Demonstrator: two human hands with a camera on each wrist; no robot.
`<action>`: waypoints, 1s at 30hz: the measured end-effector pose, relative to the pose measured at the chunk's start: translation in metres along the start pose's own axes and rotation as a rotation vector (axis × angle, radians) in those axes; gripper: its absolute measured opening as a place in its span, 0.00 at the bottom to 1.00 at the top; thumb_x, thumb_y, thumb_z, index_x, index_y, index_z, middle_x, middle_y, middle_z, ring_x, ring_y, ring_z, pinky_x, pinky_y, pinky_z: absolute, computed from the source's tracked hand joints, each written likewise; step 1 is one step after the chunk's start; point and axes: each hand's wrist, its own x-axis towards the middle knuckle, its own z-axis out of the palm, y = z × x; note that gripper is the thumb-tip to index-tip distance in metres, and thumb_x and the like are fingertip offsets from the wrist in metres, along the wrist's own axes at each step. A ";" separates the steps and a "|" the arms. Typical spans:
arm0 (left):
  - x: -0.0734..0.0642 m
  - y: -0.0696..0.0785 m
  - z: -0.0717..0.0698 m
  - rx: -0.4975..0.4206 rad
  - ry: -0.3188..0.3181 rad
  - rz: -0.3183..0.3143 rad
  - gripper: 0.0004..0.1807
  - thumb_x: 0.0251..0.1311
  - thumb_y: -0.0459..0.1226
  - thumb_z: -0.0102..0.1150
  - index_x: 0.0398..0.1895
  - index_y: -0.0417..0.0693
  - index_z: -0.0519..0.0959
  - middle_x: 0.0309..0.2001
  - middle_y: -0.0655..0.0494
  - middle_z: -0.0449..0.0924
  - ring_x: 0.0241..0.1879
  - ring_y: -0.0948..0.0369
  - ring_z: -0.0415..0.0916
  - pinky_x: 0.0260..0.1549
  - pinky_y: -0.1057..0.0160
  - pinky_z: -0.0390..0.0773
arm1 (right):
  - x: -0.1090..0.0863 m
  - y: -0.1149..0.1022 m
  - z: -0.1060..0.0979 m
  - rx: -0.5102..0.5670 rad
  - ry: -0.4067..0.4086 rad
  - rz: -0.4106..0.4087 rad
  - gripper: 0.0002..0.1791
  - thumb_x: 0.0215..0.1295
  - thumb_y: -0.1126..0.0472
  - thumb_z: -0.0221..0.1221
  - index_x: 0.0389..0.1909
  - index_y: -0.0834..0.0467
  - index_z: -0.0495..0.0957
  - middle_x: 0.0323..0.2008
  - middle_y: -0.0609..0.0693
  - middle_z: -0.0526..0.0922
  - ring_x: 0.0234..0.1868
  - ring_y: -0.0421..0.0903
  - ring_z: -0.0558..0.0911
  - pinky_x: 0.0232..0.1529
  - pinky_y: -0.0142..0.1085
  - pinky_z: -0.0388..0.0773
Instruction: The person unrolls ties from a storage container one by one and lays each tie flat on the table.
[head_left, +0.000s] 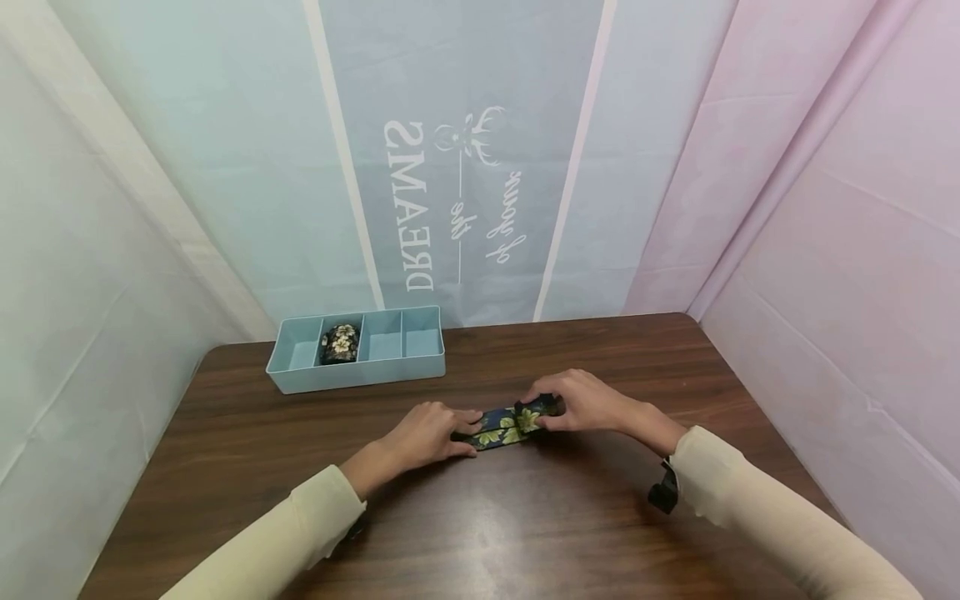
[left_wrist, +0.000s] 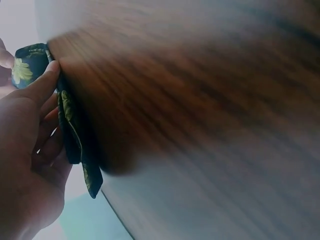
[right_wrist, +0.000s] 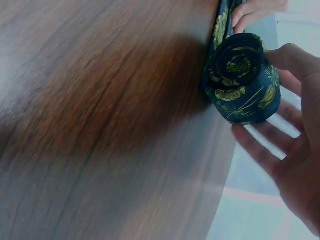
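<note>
A dark blue necktie (head_left: 491,429) with yellow-green flowers lies on the brown table, its right part wound into a thick roll. My right hand (head_left: 581,402) holds that roll (right_wrist: 240,75), thumb on one side and fingers curled around the other. The spiral of the coil faces the right wrist camera. My left hand (head_left: 427,433) grips the flat tail of the tie, thumb and fingers at its two edges. In the left wrist view, a narrow tip (left_wrist: 92,177) of the tie hangs past the fingers, while the left hand covers part of the strip.
A light blue tray (head_left: 356,372) with several compartments stands at the back left. One compartment holds a rolled dark tie (head_left: 341,343) with cream flowers. Printed fabric (head_left: 465,50) hangs behind the table (head_left: 480,533), with pale fabric walls on both sides.
</note>
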 end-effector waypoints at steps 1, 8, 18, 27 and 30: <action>0.000 -0.001 0.000 -0.001 -0.001 0.000 0.24 0.66 0.52 0.72 0.60 0.50 0.87 0.65 0.53 0.82 0.50 0.53 0.89 0.42 0.57 0.89 | -0.001 0.001 0.000 0.009 0.001 -0.006 0.17 0.69 0.56 0.70 0.57 0.53 0.87 0.52 0.46 0.90 0.31 0.34 0.81 0.32 0.33 0.78; -0.006 -0.007 -0.001 -0.018 0.004 0.002 0.24 0.66 0.51 0.73 0.60 0.50 0.87 0.64 0.53 0.82 0.50 0.53 0.89 0.42 0.57 0.89 | -0.004 0.003 -0.002 0.043 0.011 -0.020 0.16 0.68 0.61 0.69 0.55 0.56 0.85 0.52 0.50 0.90 0.41 0.42 0.87 0.35 0.40 0.85; -0.014 -0.013 -0.004 -0.021 0.011 0.012 0.24 0.66 0.50 0.73 0.59 0.50 0.87 0.64 0.52 0.83 0.53 0.54 0.88 0.47 0.54 0.89 | -0.007 -0.001 -0.002 0.026 -0.048 -0.048 0.23 0.69 0.64 0.65 0.65 0.53 0.84 0.53 0.48 0.84 0.28 0.38 0.74 0.29 0.27 0.70; -0.020 -0.018 -0.007 -0.032 -0.005 0.019 0.23 0.66 0.50 0.73 0.60 0.50 0.86 0.64 0.52 0.82 0.44 0.55 0.90 0.42 0.58 0.88 | -0.009 -0.004 -0.003 0.059 -0.040 -0.075 0.21 0.68 0.67 0.64 0.61 0.56 0.86 0.53 0.49 0.84 0.31 0.47 0.79 0.30 0.27 0.67; -0.023 -0.020 -0.007 -0.030 -0.006 0.026 0.24 0.66 0.50 0.73 0.60 0.50 0.87 0.64 0.52 0.83 0.32 0.60 0.88 0.34 0.65 0.84 | -0.010 -0.004 0.000 0.066 -0.019 -0.078 0.19 0.68 0.66 0.64 0.59 0.56 0.86 0.53 0.49 0.86 0.29 0.44 0.76 0.28 0.28 0.67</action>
